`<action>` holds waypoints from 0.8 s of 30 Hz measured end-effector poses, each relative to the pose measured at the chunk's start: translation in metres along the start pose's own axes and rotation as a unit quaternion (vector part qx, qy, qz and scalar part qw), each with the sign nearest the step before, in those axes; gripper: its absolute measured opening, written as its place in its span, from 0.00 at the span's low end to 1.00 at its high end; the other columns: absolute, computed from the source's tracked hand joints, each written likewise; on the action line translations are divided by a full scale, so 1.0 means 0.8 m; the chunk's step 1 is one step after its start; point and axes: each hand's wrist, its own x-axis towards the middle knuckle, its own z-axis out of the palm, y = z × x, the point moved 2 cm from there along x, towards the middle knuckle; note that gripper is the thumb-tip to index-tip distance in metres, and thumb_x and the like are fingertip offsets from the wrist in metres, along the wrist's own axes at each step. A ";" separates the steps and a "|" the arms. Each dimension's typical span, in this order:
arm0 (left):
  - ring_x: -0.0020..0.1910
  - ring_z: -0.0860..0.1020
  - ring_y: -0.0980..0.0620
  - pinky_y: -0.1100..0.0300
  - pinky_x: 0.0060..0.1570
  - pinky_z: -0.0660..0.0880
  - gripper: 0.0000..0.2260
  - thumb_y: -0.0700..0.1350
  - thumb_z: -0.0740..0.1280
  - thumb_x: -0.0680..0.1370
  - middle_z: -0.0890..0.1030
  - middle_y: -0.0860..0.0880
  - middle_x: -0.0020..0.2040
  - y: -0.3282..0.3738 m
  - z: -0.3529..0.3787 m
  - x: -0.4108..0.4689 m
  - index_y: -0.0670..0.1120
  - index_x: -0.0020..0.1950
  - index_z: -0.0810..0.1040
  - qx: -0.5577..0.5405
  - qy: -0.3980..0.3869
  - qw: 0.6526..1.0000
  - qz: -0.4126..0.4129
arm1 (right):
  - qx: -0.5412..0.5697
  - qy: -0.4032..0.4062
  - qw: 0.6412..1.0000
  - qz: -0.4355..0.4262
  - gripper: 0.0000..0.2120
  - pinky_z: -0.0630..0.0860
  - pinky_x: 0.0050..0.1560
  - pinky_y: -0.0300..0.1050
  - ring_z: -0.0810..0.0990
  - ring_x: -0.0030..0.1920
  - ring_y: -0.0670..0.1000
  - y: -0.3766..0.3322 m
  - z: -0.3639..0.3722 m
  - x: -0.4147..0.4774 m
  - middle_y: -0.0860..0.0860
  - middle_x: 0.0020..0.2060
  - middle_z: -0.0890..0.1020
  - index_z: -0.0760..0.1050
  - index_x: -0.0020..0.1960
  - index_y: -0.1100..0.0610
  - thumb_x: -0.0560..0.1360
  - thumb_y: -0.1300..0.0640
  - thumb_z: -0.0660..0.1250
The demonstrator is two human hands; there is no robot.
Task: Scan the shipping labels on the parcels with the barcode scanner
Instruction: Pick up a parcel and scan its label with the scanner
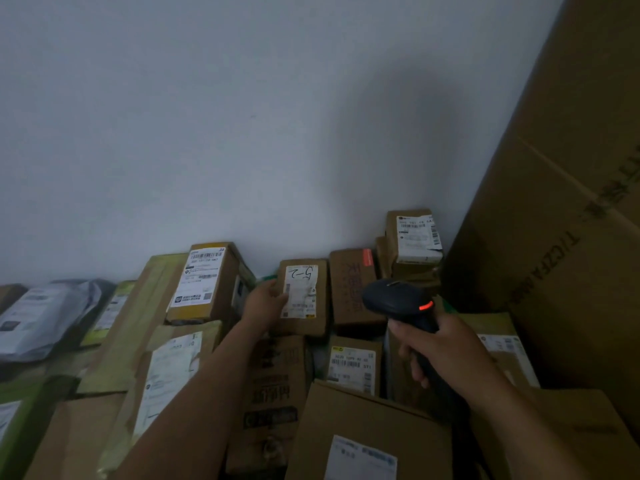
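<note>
My left hand [265, 299] grips the left edge of a small brown parcel [320, 299] whose white shipping label [300, 292] bears a handwritten "5-2". My right hand [440, 348] holds the black barcode scanner [398, 301] by its handle. The scanner's head sits just right of that parcel, and a red light glows on its side. Several other labelled cardboard parcels lie packed around these, including a yellow-taped box [207, 282] to the left and a small box [353, 367] below.
A pale wall rises behind the pile. A very large cardboard carton [561, 237] stands at the right. A grey plastic mailer bag [45, 317] lies at the far left. A stack of small boxes [414, 240] sits in the back corner.
</note>
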 end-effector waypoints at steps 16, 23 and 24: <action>0.62 0.76 0.55 0.65 0.56 0.68 0.22 0.52 0.66 0.81 0.77 0.52 0.67 -0.008 -0.027 -0.283 0.51 0.74 0.71 0.062 -0.046 0.996 0.047 | 0.067 0.049 0.984 0.156 0.13 0.81 0.31 0.46 0.85 0.34 0.55 0.037 0.015 -0.153 0.57 0.37 0.85 0.81 0.45 0.57 0.72 0.47 0.75; 0.56 0.76 0.52 0.61 0.52 0.71 0.20 0.58 0.62 0.81 0.77 0.52 0.62 -0.045 -0.019 -0.345 0.53 0.71 0.72 0.038 -0.121 0.991 -0.041 | 0.023 0.066 0.978 0.198 0.15 0.84 0.45 0.57 0.85 0.39 0.56 0.068 0.034 -0.186 0.55 0.37 0.85 0.81 0.46 0.57 0.71 0.45 0.75; 0.55 0.76 0.52 0.59 0.51 0.72 0.19 0.59 0.62 0.81 0.77 0.53 0.60 -0.046 -0.018 -0.349 0.54 0.69 0.73 0.017 -0.134 0.989 -0.057 | 0.019 0.067 0.979 0.194 0.16 0.83 0.49 0.58 0.85 0.42 0.57 0.068 0.037 -0.185 0.55 0.40 0.85 0.81 0.48 0.57 0.71 0.44 0.75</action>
